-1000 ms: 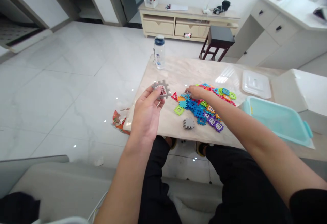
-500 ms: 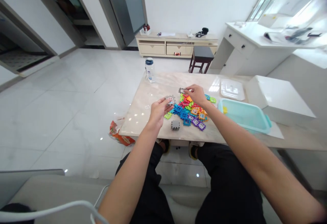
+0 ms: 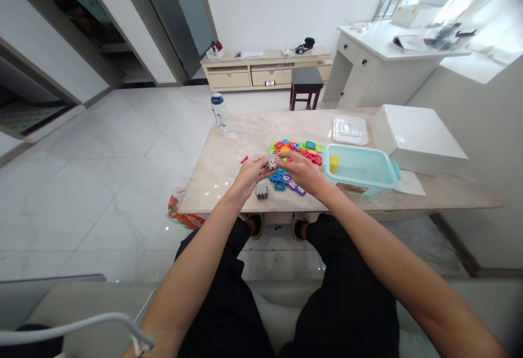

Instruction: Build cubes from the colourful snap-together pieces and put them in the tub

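Now: L hand (image 3: 248, 177) + R hand (image 3: 300, 171) | grips clamped on 1 window tile (image 3: 273, 163) | 1 grey cube (image 3: 262, 191) nearby

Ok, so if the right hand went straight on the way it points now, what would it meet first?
The right hand would most likely meet the small gray plastic building piece held in the left hand, though depth is hard to judge here.

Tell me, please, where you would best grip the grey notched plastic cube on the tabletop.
Pinch opposite side faces of the grey notched plastic cube from above: it sits apart from the coloured plastic tile pile, leaving its sides free.
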The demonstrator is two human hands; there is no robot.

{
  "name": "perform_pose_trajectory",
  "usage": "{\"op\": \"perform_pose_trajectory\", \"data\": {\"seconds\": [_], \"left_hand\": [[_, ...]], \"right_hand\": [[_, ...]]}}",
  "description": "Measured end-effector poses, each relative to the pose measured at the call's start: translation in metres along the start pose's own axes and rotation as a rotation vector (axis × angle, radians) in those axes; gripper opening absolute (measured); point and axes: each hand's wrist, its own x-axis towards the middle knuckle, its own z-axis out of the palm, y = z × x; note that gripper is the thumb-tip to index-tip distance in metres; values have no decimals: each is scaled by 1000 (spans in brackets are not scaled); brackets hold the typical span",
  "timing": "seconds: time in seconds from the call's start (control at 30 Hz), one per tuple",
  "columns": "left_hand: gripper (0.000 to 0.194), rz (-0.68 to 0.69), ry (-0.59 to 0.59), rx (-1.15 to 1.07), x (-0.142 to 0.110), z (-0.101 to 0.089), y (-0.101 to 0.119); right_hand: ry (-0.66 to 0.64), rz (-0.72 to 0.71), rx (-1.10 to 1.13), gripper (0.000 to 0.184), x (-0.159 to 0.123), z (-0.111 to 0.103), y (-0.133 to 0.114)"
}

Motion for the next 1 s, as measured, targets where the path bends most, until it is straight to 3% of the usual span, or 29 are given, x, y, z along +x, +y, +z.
{"op": "perform_pose_trajectory", "data": {"seconds": [0.13, 0.27, 0.43, 0.57, 0.7, 0.87, 1.0], "left_hand": [[14, 105, -36, 107, 1, 9, 0], [19, 140, -82, 210, 2, 19, -3], [20, 157, -37, 245, 1, 22, -9], [21, 77, -21, 178, -5, 15, -5], [24, 16, 6, 61, -8, 3, 6], [28, 8, -101, -46, -8, -11, 14], [27, 24, -141, -63, -11, -22, 15]], "right_hand": [[46, -9, -23, 35, -7, -7, 0], [60, 32, -14, 51, -8, -12, -5], [91, 91, 32, 51, -5, -5, -7], [141, 208, 82, 48, 3, 1, -11], [182, 212, 176, 49, 16, 6, -18], [218, 162, 293, 48, 27, 10, -24], [179, 206, 408, 48, 27, 14, -22]]}}
